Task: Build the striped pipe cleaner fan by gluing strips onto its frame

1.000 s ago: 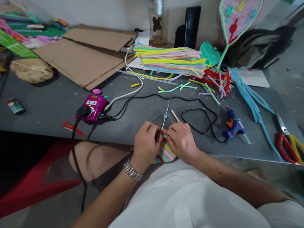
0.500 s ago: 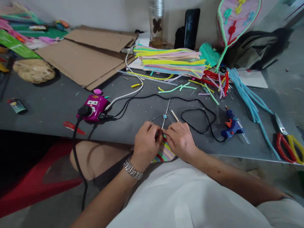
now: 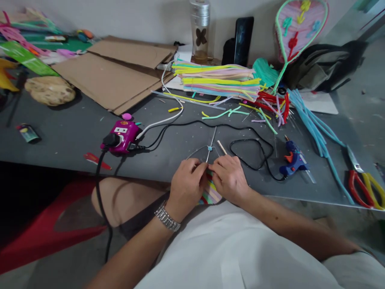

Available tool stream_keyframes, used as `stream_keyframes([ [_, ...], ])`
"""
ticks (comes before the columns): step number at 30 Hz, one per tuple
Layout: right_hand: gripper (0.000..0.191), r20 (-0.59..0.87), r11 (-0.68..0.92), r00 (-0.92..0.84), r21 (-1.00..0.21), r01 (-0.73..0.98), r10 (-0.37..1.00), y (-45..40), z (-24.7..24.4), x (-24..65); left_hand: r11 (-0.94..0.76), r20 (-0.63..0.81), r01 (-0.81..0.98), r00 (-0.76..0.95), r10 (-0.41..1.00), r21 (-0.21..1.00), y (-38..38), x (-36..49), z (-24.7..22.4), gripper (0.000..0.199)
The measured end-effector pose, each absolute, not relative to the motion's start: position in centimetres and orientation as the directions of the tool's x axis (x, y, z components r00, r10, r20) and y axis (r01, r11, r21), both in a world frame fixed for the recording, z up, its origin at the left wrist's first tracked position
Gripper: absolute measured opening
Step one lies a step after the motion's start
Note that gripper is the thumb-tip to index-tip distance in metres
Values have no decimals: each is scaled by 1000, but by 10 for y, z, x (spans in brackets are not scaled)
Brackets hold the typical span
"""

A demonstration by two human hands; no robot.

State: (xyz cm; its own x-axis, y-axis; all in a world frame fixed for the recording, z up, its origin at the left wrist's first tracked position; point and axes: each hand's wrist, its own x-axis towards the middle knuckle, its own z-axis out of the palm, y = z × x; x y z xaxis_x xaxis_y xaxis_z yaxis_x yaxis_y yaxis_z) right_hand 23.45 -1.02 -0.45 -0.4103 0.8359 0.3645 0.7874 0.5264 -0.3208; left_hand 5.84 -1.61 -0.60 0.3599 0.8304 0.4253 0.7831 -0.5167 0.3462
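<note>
A striped pipe-cleaner piece [image 3: 213, 194] in red, yellow, pink and green lies at the desk's front edge, partly covered by my hands. My left hand [image 3: 185, 184] wears a metal watch and pinches the piece's upper edge with thumb and forefinger. Close beside it, my right hand [image 3: 231, 176] grips the same edge, fingers bent. Thin wires run from the piece onto the desk, meeting at a small light-blue knot [image 3: 209, 148]. Past my right fingers pokes the end of a cream-coloured strip [image 3: 221, 147]. What lies between my fingertips is hidden.
A purple power block [image 3: 122, 136] with cords sits left. To the right lie a blue glue gun [image 3: 295, 160], its black cord looping nearby, and scissors [image 3: 361, 176]. Behind are pipe-cleaner bundles [image 3: 219, 82], cardboard [image 3: 111, 78], a bottle [image 3: 200, 36] and a phone [image 3: 243, 40].
The view has shifted slightly. My left fingers have closed over more of the piece's upper edge, and both hands' fingertips have moved a little; the grip stays in the same place.
</note>
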Motion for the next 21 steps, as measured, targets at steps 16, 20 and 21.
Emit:
stream_keyframes([
  [16,15,-28,11,-19,-247,969,999,14,29,274,-557,271,818,509,817,141,-23,57,6,33],
  [20,12,-56,28,-39,-184,983,998,14,33,267,-560,195,822,535,822,104,-30,56,14,38],
  [21,10,-59,35,-46,-177,984,997,14,34,267,-561,198,822,536,821,101,-31,56,15,39],
])
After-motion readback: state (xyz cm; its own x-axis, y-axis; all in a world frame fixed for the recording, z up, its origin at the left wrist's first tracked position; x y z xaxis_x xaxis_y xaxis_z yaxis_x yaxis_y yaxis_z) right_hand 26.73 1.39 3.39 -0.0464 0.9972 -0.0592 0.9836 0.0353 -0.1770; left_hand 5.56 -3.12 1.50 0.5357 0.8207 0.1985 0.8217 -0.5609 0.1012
